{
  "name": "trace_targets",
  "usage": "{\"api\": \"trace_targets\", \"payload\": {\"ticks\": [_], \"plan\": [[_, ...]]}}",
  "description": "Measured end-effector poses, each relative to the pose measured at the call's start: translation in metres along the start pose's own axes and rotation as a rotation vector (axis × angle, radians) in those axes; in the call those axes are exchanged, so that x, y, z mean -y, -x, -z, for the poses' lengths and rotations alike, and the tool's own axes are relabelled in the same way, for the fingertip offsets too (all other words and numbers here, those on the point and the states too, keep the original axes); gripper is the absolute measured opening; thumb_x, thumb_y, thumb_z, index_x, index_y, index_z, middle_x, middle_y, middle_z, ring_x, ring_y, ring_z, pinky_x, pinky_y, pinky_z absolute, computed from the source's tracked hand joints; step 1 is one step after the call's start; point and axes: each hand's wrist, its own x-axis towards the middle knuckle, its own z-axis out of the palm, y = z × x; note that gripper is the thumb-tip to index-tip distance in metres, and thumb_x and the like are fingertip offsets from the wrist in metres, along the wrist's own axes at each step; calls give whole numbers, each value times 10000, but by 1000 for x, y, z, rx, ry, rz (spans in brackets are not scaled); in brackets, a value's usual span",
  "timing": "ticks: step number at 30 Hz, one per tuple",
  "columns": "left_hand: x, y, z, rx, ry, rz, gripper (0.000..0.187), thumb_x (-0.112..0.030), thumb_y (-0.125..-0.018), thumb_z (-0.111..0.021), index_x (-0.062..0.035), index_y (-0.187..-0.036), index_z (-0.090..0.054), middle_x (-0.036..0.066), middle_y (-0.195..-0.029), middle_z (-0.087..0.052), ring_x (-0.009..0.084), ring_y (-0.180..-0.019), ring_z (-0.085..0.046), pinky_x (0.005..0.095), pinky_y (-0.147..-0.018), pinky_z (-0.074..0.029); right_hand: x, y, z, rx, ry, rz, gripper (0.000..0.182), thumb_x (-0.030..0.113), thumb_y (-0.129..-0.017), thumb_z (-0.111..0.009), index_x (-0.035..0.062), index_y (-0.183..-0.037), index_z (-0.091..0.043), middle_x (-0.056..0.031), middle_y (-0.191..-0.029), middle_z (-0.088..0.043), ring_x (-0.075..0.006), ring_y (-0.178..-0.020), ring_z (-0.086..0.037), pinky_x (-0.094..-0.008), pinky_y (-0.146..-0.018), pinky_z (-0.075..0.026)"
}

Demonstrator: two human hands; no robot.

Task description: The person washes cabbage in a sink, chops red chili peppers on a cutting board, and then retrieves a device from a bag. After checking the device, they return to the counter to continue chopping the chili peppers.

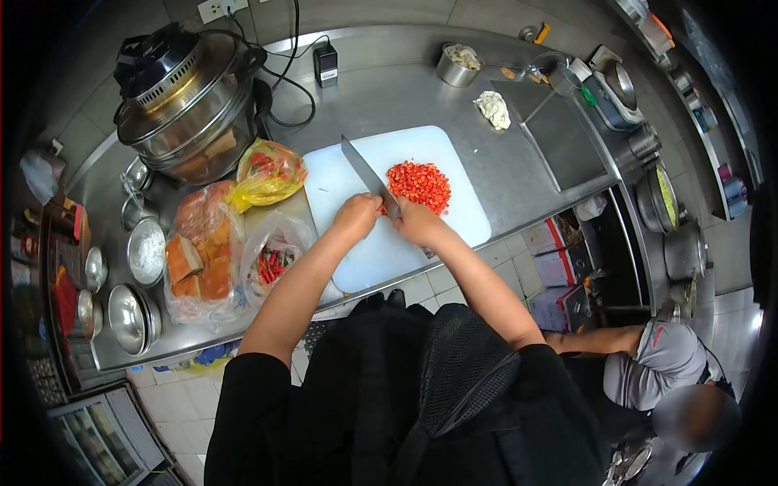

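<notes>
A white cutting board [344, 263] lies on the steel counter. My right hand [417, 223] is closed around the handle of a kitchen knife [365, 168], whose broad blade points to the far left across the board. Close beside the blade, my left hand [359, 217] has its fingers bent together, with a bit of red chili [382, 209] showing at the fingertips. How much chili it holds is hidden. Just right of the blade sits a heap of chopped red chilies [420, 186]. Left of the board, an open clear plastic bag [275, 235] contains whole red chilies.
A yellow bag [269, 174], a bag of bread [207, 251], metal bowls [128, 317] and a glass-bowl oven [190, 105] crowd the left. A steel pot [459, 66], white cloth [492, 110] and sink [567, 138] lie rightward. Another person [660, 364] is at lower right.
</notes>
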Motion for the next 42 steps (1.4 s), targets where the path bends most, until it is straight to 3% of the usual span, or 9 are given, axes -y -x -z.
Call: {"api": "trace_targets", "payload": {"ticks": [4, 9, 16, 19, 21, 24, 35, 38, 42], "plan": [[2, 4, -3, -11, -7, -13, 108, -106, -829, -648, -23, -898, -640, 188, -893, -630, 378, -876, -617, 467, -780, -504, 30, 6, 38, 221, -15, -149, 387, 131, -849, -528, -58, -1186, -512, -247, -824, -670, -311, -572, -659, -414, -594, -534], [-1, 6, 0, -40, -17, -10, 87, -62, -824, -612, -20, -895, -643, 195, -902, -627, 379, -890, -614, 464, -786, -504, 2, 5, -7, -21, -16, -67, 408, 119, -852, -530, -43, -1225, -502, -227, -813, -673, -307, -570, -658, -417, -589, -531], [-2, 14, -4, -62, -19, 30, 115, -20, -828, -536, -17, -834, -650, 198, -883, -617, 375, -885, -608, 466, -785, -497, 48, 17, 43, 247, -47, -163, 375, 101, -851, -523, -38, -1200, -512, -240, -842, -672, -305, -582, -662, -416, -604, -537], [1, 13, -7, -82, -12, 17, 122, -28, -831, -528, -14, -809, -647, 195, -867, -612, 370, -868, -607, 460, -773, -500, 37, 17, 18, 188, -43, -228, 351, 113, -856, -528, -50, -1166, -522, -256, -862, -669, -319, -593, -664, -417, -612, -538], [0, 12, -5, -93, -8, 9, 118, -28, -827, -531, -13, -804, -646, 192, -860, -611, 368, -864, -607, 458, -768, -501, 3, 3, -10, -5, 42, -25, 365, 128, -856, -535, -67, -1163, -512, -258, -850, -671, -331, -609, -668, -424, -624, -536], [1, 15, -5, -89, -2, 1, 111, -35, -828, -541, -12, -801, -647, 187, -849, -611, 365, -858, -607, 454, -762, -502, 38, 11, 29, 204, 0, -184, 370, 139, -857, -537, -68, -1162, -506, -258, -848, -673, -336, -638, -675, -430, -642, -535], [2, 15, -6, -111, -16, 3, 111, -73, -850, -570, -12, -796, -644, 184, -832, -611, 364, -856, -606, 457, -762, -501, 34, 14, 16, 191, -73, -197, 380, 141, -860, -543, -60, -1179, -504, -236, -768, -667, -310, -594, -668, -417, -618, -535], [1, 10, -4, -110, -3, 9, 118, -83, -857, -567, -8, -788, -628, 187, -832, -607, 371, -856, -602, 465, -761, -494, 24, 6, 3, 30, -41, -102, 377, 141, -859, -544, -61, -1175, -506, -231, -747, -663, -304, -558, -658, -411, -568, -528], [0, 12, -2, -81, 7, 39, 121, -88, -862, -562, -2, -790, -607, 192, -834, -602, 377, -855, -596, 471, -760, -487, 38, 11, 24, 185, -87, -189, 380, 148, -861, -548, -54, -1181, -506, -221, -768, -670, -298, -556, -654, -408, -574, -522]]}}
